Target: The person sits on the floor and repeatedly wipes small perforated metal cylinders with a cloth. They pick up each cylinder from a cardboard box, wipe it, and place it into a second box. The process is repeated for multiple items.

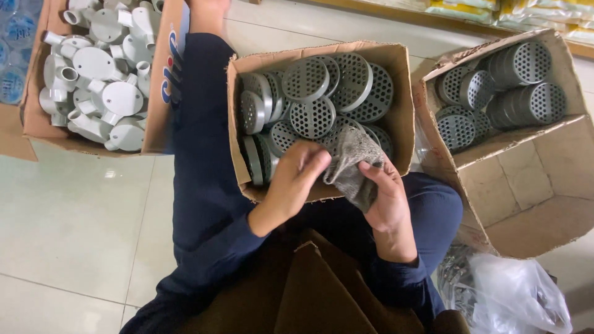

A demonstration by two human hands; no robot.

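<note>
I sit on the floor with a cardboard box (399, 99) of round perforated metal discs (312, 114) between my legs. My right hand (387, 192) grips a grey rag (352, 158) at the box's near edge. My left hand (300, 173) is curled beside it, fingertips touching the rag. Whether a disc lies under the rag is hidden.
A second cardboard box (526, 179) at the right holds stacked perforated discs (513, 86). At the upper left a box (37, 117) is full of white plastic conduit junction fittings (102, 68). A clear plastic bag (513, 297) lies at the lower right. The floor is pale tile (68, 222).
</note>
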